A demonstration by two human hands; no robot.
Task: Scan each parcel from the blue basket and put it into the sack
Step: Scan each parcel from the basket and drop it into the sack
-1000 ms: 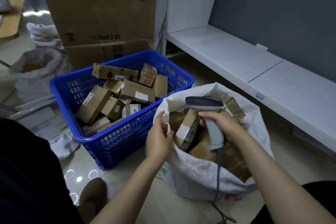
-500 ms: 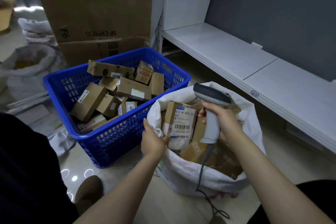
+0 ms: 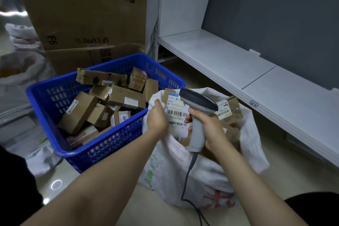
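The blue basket [image 3: 102, 154] stands on the floor at left, full of several brown cardboard parcels [image 3: 126, 98]. To its right is the white sack [image 3: 183, 172], mouth open, with more parcels inside, one of them [image 3: 229, 110] at its far rim. My left hand [image 3: 157, 118] grips a labelled parcel [image 3: 176, 113] by its left edge at the sack's near rim, barcodes facing up. My right hand [image 3: 209, 126] grips the grey barcode scanner [image 3: 198, 101] by its handle, its head just above that label.
Large brown cartons [image 3: 82, 14] are stacked behind the basket. A low white shelf [image 3: 229, 64] runs along the grey wall on the right. Another filled sack [image 3: 22, 71] sits at far left. The scanner cable [image 3: 186, 185] hangs down the sack's front.
My left hand has turned the parcel label-up and raised it at the sack's rim. My right hand has lifted the scanner and brought its head over the label.
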